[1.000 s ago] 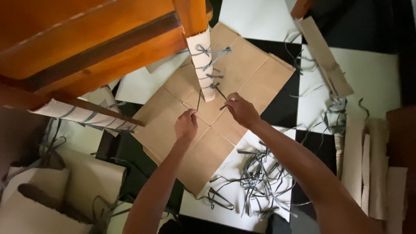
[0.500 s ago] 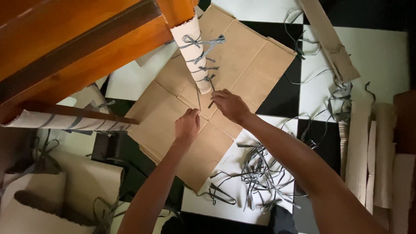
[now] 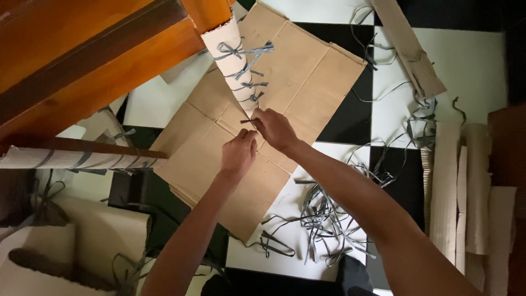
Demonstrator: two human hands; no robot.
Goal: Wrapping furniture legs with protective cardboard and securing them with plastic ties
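Grey strip (image 3: 247, 121), a thin flat band, runs between our two hands at the bottom end of the wrapped table leg (image 3: 233, 66), and that is where the work sits right now. Our left hand (image 3: 239, 153) is curled nearly closed just below the leg, thumb and fingers pinched together; it seems to have one end of the strip, though the end itself is hidden in the fist. Our right hand (image 3: 274, 129) is pinched shut on the other end, right at the lower edge of the pale paper wrap (image 3: 229, 52) that covers the leg. Above our fingers, four grey ties (image 3: 244, 52) are already knotted down the wrap, one below the other, so we judge this to be the lowest tie of the row, at the point where the ends get crossed and pulled into a knot. What the next move calls for, as we read it, is even tension from both hands, so the band bites into the paper without tearing it, and a grip close to the leg so the knot does not slip off the bottom edge. Flat brown cardboard (image 3: 307, 71) lies under the leg on the black and white floor (image 3: 471, 60), a loose heap of spare grey strips (image 3: 329, 219) lies beside our right forearm, and a second wrapped leg (image 3: 82, 159) reaches across at the left.
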